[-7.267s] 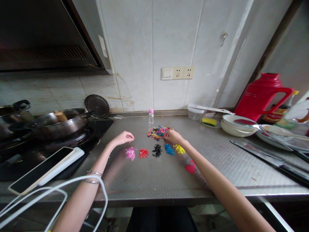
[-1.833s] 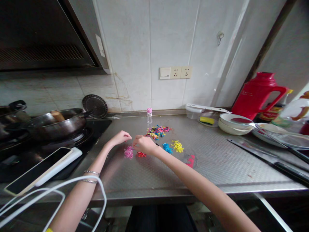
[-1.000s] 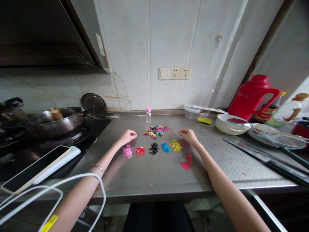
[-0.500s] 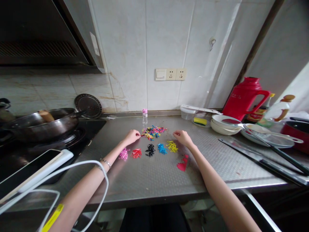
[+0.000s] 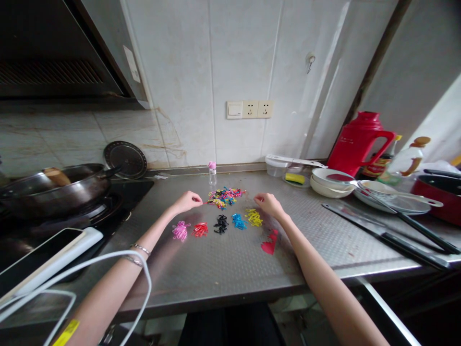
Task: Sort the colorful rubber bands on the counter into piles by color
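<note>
A mixed heap of small coloured loops, apparently elastic hair bands (image 5: 226, 196), lies mid-counter. My left hand (image 5: 188, 201) is closed just left of it, fingertips pinched; whatever they hold is too small to make out. My right hand (image 5: 269, 203) is curled on the other side, beside the yellow bands (image 5: 254, 217); its fingertips are partly hidden, and I cannot make out anything in them. In front of the heap, single-colour piles form a row: pink bands (image 5: 180, 231), red bands (image 5: 200, 229), black bands (image 5: 221, 224) and blue bands (image 5: 238, 221).
A torn red piece (image 5: 269, 242) lies near my right forearm. Behind the heap stands a small pink-capped bottle (image 5: 212, 174). Bowls (image 5: 331, 185), a red thermos (image 5: 356, 144) and a long knife (image 5: 382, 233) are on the right. A wok (image 5: 72, 190) and white cable (image 5: 108, 254) are left.
My left hand has drawn slightly left, away from the mixed heap. My right hand keeps its place by the yellow bands. The whole view has shifted a little.
</note>
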A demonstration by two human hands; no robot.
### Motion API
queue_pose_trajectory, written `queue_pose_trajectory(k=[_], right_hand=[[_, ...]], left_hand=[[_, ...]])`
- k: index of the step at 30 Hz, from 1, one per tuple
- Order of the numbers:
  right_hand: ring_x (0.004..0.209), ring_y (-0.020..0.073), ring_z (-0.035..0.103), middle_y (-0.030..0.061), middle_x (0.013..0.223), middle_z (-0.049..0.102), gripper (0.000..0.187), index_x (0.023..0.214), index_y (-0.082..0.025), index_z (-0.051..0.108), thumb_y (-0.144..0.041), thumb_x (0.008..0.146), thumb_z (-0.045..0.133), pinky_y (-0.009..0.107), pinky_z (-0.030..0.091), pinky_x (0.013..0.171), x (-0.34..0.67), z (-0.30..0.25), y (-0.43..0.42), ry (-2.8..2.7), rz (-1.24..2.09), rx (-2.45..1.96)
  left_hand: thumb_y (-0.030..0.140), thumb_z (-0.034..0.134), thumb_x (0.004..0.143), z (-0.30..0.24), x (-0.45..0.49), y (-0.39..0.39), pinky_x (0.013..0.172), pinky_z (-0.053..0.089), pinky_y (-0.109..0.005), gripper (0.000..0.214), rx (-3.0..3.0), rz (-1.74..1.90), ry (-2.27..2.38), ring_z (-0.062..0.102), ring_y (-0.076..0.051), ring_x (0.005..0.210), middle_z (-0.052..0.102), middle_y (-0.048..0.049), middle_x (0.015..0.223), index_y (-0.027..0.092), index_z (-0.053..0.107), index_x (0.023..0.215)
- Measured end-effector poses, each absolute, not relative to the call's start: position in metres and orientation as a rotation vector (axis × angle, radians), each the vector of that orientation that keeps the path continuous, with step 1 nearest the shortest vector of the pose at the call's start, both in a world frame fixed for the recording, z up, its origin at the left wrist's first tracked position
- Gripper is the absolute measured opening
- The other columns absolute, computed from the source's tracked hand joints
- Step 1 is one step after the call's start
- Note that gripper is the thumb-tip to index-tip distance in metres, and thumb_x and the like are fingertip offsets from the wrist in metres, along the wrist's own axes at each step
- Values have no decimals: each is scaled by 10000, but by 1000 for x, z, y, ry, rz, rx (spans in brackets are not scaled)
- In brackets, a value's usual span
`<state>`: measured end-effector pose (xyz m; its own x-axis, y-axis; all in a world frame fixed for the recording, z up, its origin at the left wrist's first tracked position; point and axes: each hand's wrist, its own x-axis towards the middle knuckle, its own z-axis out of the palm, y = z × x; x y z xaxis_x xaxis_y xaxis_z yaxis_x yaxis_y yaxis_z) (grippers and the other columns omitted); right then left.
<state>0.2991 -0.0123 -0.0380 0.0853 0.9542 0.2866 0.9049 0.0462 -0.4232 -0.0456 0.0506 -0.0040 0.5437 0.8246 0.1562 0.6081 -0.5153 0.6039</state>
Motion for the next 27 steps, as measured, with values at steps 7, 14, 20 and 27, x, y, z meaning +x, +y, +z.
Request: queue_pose_trajectory(k=[7, 14, 20, 27], right_hand=[[755, 150, 594, 42, 818, 675, 270, 868, -222, 672, -332, 759, 451, 208, 401, 656, 297, -39, -11, -1849, 149, -1857], [771, 147, 598, 37, 840, 677, 253, 883, -224, 677, -291, 746, 475, 203, 417, 693, 290, -37, -12, -1870, 177, -1823], [785, 144, 599, 23, 859, 677, 261, 913, -242, 673, -263, 740, 478, 189, 410, 686, 274, -26, -1, -1984, 171, -1765], [794, 139, 592, 22, 928, 663, 294, 983, -258, 649, -222, 744, 482, 181, 396, 665, 246, -14, 14, -2145, 212, -1740]], left_hand=[[306, 612, 620, 11, -51, 25, 568, 360, -206, 207, 2218, 180, 999, 523, -116, 580, 646, -23, 629, 126, 689, 687], [284, 607, 614, 5, -44, 17, 523, 342, -197, 211, 2165, 25, 936, 500, -104, 544, 639, -29, 624, 114, 686, 710], [306, 608, 618, 11, -45, 17, 526, 328, -197, 229, 2211, 91, 959, 490, -100, 556, 636, -20, 635, 122, 686, 730], [360, 580, 646, 13, -45, 17, 528, 331, -203, 264, 2211, 232, 1022, 489, -108, 552, 619, -17, 612, 130, 680, 730]])
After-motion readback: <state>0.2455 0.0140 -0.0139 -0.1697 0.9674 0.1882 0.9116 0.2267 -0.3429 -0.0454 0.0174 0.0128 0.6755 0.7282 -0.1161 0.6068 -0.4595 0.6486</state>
